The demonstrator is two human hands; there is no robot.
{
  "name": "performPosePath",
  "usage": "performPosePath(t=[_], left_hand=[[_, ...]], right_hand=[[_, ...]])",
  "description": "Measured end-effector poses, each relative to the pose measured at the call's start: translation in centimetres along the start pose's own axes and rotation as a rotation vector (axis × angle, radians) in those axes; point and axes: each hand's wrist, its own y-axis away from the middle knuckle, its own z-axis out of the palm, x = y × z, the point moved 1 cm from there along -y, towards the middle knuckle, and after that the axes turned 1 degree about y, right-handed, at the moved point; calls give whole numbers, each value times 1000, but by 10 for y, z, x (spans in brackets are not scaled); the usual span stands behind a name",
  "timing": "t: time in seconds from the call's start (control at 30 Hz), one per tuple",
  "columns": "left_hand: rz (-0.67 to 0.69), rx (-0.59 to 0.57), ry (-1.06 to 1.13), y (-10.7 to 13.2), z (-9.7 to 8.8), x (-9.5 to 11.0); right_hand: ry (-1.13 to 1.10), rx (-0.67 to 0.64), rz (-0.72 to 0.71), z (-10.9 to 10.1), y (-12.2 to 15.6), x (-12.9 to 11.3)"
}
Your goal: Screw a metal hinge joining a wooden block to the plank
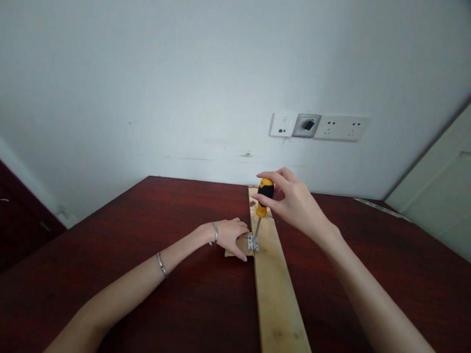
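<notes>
My right hand point(294, 197) pinches a yellow-and-black screwdriver point(265, 191) by its handle, thumb on one side and fingers on the other. The metal shaft slants down to a small silver hinge point(253, 242), its tip at the hinge's right leaf. That hinge bridges a long pale wooden board point(275, 278) and a short wooden piece point(243, 244) butted against the board's left side. Across the short piece lies my left hand point(230, 234), flat with the thumb spread from the fingers; it partly hides the wood. Screws in the hinge are too small to make out clearly.
Everything rests on a dark red wooden table point(175, 209), its far edge close to a white wall point(158, 86). Sockets point(340, 127) are mounted on that wall at right. A pale panelled door point(452, 184) stands on the right, beside a thin patterned strip point(381, 208).
</notes>
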Motion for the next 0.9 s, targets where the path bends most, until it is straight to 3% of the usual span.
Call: performPosePath(t=[0.43, 0.9], left_hand=[[24, -53, -143, -8, -16, 9], [28, -16, -118, -5, -10, 3]], right_hand=[[-77, 9, -51, 2, -3, 1], [-57, 19, -31, -2, 1, 1]])
